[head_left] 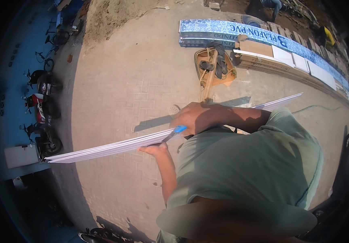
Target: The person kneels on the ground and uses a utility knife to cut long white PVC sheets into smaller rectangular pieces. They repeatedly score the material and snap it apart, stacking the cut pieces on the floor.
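Long white ribbed strip at both hands, blue tool at its upper edge

Near: green shirt fills lower centre. Left hand, centre of frame, is under the strip's lower edge; one digit lies out along that edge, pointing left. Remaining left fingers hidden; cannot tell whether spread or pinching. Right hand sits just above and to the right of the left hand, back uppermost, fingers folded around the blue tool, tips out of sight. The tool's grey tapering part slants down-left across the strip, between the two hands.

Strip: runs from left of frame, slightly uphill, to the hands; behind the right forearm a similar white length shows, ending at right of centre. Cannot tell if one piece or several layers. Left end juts well beyond the left hand, over paved ground, which stretches above and below that portion.

Farther: above the right hand, upper centre, a shallow carrier with dark sandals and a wooden stick. Upper right: long cardboard box, then long blue boxes. Left edge: parked motorcycles. Upper left: sand heap.
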`<state>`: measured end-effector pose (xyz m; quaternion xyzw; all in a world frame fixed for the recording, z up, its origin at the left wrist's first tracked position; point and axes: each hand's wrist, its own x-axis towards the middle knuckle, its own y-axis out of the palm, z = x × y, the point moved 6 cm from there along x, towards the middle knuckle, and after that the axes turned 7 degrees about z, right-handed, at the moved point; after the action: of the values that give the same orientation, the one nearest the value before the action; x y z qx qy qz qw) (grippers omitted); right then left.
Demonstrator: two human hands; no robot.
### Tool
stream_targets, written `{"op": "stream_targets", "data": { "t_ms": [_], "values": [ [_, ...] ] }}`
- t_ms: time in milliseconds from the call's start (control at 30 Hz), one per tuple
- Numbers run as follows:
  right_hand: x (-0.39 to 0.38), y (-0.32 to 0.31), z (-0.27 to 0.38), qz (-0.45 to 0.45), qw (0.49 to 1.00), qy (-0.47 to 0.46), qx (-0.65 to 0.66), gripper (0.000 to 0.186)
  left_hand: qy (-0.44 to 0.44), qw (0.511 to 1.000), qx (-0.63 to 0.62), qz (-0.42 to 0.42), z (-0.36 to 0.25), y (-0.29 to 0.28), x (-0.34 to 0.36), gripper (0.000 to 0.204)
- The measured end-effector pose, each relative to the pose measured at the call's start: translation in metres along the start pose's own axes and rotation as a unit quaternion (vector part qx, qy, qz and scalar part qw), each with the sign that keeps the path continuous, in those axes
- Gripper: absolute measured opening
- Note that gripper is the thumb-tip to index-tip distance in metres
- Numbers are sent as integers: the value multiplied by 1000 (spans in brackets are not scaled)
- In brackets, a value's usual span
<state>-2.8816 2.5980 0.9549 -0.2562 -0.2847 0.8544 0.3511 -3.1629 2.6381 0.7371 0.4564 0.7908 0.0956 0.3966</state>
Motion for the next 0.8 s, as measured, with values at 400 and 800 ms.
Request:
{"op": "stream_targets", "data": {
  "t_ms": [400,800],
  "values": [
    [415,-254,-195,-34,992,110,50,44,-108,978,95,154,-61,293,411,106],
    [540,-387,-382,-306,924,221,65,29,-377,853,265,245,12,519,706,124]
  ]
}}
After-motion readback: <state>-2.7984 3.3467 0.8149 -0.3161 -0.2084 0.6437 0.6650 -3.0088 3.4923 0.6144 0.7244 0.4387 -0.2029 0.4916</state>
